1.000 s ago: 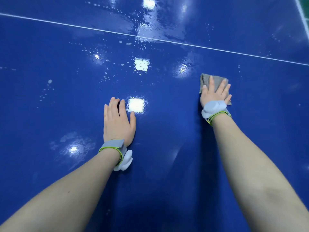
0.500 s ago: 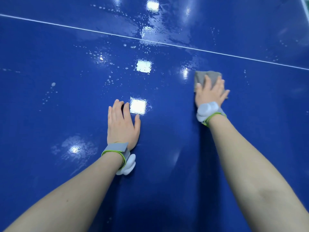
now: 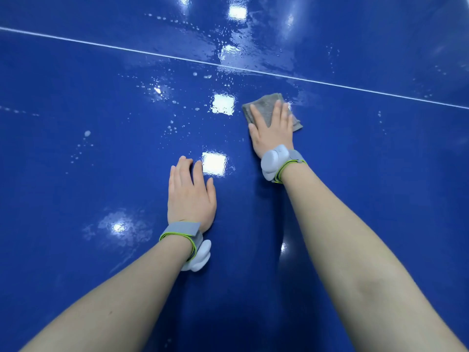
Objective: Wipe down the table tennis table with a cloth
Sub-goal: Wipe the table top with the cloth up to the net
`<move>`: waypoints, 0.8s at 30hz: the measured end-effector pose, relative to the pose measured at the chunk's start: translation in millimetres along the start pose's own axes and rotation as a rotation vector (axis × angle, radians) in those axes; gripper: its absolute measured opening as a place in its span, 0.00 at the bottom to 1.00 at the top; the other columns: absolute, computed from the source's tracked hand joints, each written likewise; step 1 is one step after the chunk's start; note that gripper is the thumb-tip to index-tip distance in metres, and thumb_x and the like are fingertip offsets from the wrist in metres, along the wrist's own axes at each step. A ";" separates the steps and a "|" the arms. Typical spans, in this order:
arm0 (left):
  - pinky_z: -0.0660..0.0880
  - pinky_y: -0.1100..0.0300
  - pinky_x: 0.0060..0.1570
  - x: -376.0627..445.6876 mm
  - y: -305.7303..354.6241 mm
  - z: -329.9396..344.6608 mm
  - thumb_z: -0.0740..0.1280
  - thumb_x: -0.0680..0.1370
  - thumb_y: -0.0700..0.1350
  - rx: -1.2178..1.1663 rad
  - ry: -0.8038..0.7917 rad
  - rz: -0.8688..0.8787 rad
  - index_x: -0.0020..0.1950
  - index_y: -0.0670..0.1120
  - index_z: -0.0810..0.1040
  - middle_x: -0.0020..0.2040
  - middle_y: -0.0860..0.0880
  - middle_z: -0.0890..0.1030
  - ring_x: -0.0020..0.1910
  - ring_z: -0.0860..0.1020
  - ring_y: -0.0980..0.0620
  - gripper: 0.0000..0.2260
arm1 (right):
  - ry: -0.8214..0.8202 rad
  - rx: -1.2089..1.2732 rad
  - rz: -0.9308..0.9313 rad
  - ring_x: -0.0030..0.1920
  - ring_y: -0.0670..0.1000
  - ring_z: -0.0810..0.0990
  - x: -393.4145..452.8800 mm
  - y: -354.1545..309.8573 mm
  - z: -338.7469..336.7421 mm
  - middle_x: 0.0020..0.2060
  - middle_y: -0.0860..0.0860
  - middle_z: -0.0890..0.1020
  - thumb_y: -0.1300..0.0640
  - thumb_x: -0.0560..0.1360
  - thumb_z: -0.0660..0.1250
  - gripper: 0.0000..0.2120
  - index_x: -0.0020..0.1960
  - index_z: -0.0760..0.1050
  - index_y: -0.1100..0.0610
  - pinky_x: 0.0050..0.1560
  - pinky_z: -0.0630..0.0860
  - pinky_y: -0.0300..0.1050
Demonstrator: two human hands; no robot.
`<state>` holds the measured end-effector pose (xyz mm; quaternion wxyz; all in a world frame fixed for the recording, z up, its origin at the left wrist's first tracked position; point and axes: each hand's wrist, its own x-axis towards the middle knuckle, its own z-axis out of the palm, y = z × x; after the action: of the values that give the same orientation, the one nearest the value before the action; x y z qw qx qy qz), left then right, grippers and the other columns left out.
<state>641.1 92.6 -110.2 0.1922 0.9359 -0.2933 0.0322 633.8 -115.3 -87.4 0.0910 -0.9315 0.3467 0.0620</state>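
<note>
A: Blue table is wet. Left of the white line's midpoint, droplets remain; nearer, left hand lies flat, fingers straight, holding nothing.

B: Right hand presses cloth just below that line, fingers spread. Risk: the braced palm may slip on the wet film.

I count 2 hands of mine, left hand and right hand, 1 grey cloth, 1 blue table, 2 wristbands, 1 white line.
</note>
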 end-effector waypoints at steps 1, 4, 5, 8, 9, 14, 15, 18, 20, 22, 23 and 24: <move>0.63 0.45 0.67 0.8 0.0 0.2 0.52 0.77 0.48 0.006 0.004 0.002 0.60 0.36 0.72 0.59 0.39 0.73 0.64 0.65 0.43 0.20 | -0.010 0.005 -0.037 0.76 0.60 0.39 2.4 1.2 -1.0 0.76 0.61 0.41 0.46 0.83 0.46 0.23 0.77 0.48 0.43 0.73 0.36 0.53; 0.67 0.44 0.64 1.8 0.4 0.1 0.52 0.77 0.48 0.003 0.010 -0.007 0.59 0.36 0.73 0.58 0.39 0.73 0.62 0.63 0.44 0.20 | -0.001 0.007 0.057 0.76 0.60 0.40 12.9 30.4 -4.9 0.76 0.61 0.42 0.47 0.83 0.46 0.23 0.77 0.48 0.45 0.74 0.39 0.53; 0.68 0.44 0.64 1.1 1.7 -0.1 0.52 0.77 0.48 0.001 0.011 -0.004 0.58 0.36 0.73 0.58 0.39 0.74 0.62 0.63 0.45 0.20 | 0.012 0.009 0.153 0.76 0.60 0.40 15.5 44.0 -6.6 0.76 0.61 0.43 0.48 0.83 0.47 0.24 0.78 0.48 0.45 0.74 0.39 0.54; 0.69 0.43 0.63 2.1 1.0 0.6 0.52 0.77 0.47 0.016 0.019 0.003 0.58 0.36 0.73 0.57 0.39 0.74 0.61 0.64 0.44 0.19 | 0.028 0.023 0.403 0.76 0.61 0.40 22.9 65.1 -8.0 0.76 0.63 0.43 0.46 0.83 0.46 0.24 0.77 0.47 0.45 0.74 0.39 0.55; 0.69 0.43 0.62 2.4 0.8 0.7 0.52 0.77 0.47 0.024 0.019 0.003 0.58 0.36 0.73 0.57 0.39 0.74 0.61 0.64 0.44 0.20 | 0.032 0.027 0.444 0.76 0.62 0.39 24.2 65.4 -7.6 0.76 0.63 0.43 0.46 0.83 0.46 0.24 0.77 0.47 0.45 0.73 0.38 0.56; 0.68 0.45 0.64 2.1 1.3 3.0 0.52 0.77 0.48 0.043 0.014 0.004 0.58 0.36 0.73 0.58 0.39 0.74 0.63 0.66 0.43 0.20 | 0.022 0.026 0.403 0.76 0.62 0.39 34.3 36.1 -7.4 0.76 0.63 0.42 0.46 0.83 0.47 0.24 0.77 0.46 0.43 0.73 0.38 0.57; 0.68 0.45 0.64 2.3 1.0 3.5 0.52 0.77 0.48 0.046 0.018 0.006 0.58 0.36 0.73 0.58 0.39 0.74 0.63 0.66 0.43 0.20 | 0.009 0.020 0.339 0.76 0.62 0.39 36.0 24.3 -7.0 0.76 0.62 0.42 0.46 0.83 0.47 0.24 0.77 0.46 0.43 0.73 0.38 0.57; 0.71 0.44 0.61 2.4 2.1 3.8 0.52 0.77 0.48 0.038 0.027 0.017 0.58 0.36 0.73 0.57 0.39 0.74 0.61 0.64 0.44 0.19 | -0.014 0.018 0.122 0.76 0.61 0.38 34.0 -14.1 -4.1 0.76 0.62 0.41 0.46 0.82 0.47 0.24 0.77 0.47 0.41 0.73 0.38 0.57; 0.70 0.44 0.62 2.3 1.8 4.1 0.53 0.77 0.47 0.040 0.033 0.020 0.57 0.36 0.73 0.57 0.38 0.74 0.61 0.64 0.43 0.19 | -0.043 0.008 -0.026 0.76 0.61 0.37 28.7 -38.4 -0.9 0.76 0.61 0.40 0.45 0.82 0.47 0.23 0.77 0.47 0.40 0.73 0.37 0.57; 0.68 0.44 0.63 2.1 1.0 4.2 0.53 0.77 0.48 0.052 0.036 0.018 0.58 0.36 0.73 0.57 0.38 0.74 0.61 0.64 0.43 0.19 | -0.061 0.016 -0.150 0.76 0.60 0.37 24.8 -50.3 2.2 0.76 0.60 0.40 0.45 0.82 0.46 0.23 0.76 0.47 0.39 0.73 0.37 0.56; 0.67 0.45 0.63 1.5 1.0 4.1 0.53 0.77 0.48 0.056 0.036 0.018 0.58 0.36 0.73 0.57 0.38 0.74 0.62 0.64 0.43 0.19 | -0.066 0.030 -0.183 0.76 0.59 0.36 24.8 -49.6 2.4 0.76 0.59 0.39 0.44 0.82 0.46 0.22 0.76 0.48 0.38 0.73 0.37 0.56; 0.67 0.45 0.63 1.1 0.9 4.2 0.52 0.77 0.48 0.059 0.036 0.018 0.58 0.36 0.73 0.58 0.38 0.74 0.62 0.64 0.43 0.19 | -0.064 0.043 -0.182 0.76 0.58 0.37 26.1 -45.1 1.7 0.76 0.58 0.39 0.44 0.82 0.46 0.22 0.76 0.48 0.38 0.73 0.37 0.55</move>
<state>641.3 89.7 -113.5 0.1697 0.9377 -0.2972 0.0596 683.0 -97.9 -88.0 0.1270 -0.9546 0.2587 0.0757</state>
